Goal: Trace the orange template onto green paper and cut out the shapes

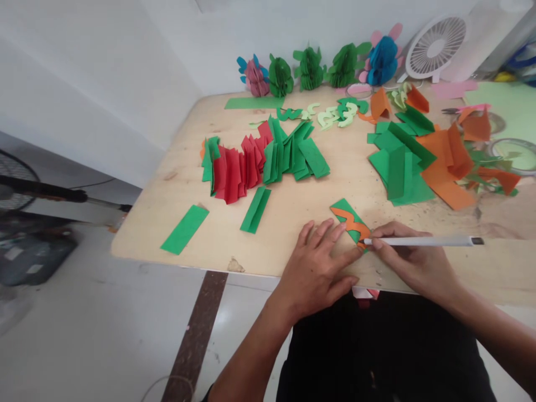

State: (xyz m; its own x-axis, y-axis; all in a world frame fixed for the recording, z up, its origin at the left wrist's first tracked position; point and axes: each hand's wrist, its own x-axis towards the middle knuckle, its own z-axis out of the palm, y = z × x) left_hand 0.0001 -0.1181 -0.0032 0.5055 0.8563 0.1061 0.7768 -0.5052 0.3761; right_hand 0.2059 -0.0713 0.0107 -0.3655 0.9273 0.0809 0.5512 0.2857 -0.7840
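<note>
A wavy orange paper cutout [355, 228] lies on a green paper strip [344, 204] close to the table's front edge. My left hand [320, 259] rests flat with its fingers spread, fingertips pressing on the cutout and strip. In my right hand [412, 259] is a white pen [431, 241], pinched near its tip, which meets the lower right end of the orange cutout. To the left lie a folded green strip [256, 211] and a flat green strip [185, 230].
Folded red papers [228, 173] and folded green papers [293, 153] stand in a row mid-table. Green sheets [404, 173] and orange sheets [446, 162] are heaped at right. Paper figures [310, 70] and a white fan [438, 47] line the wall.
</note>
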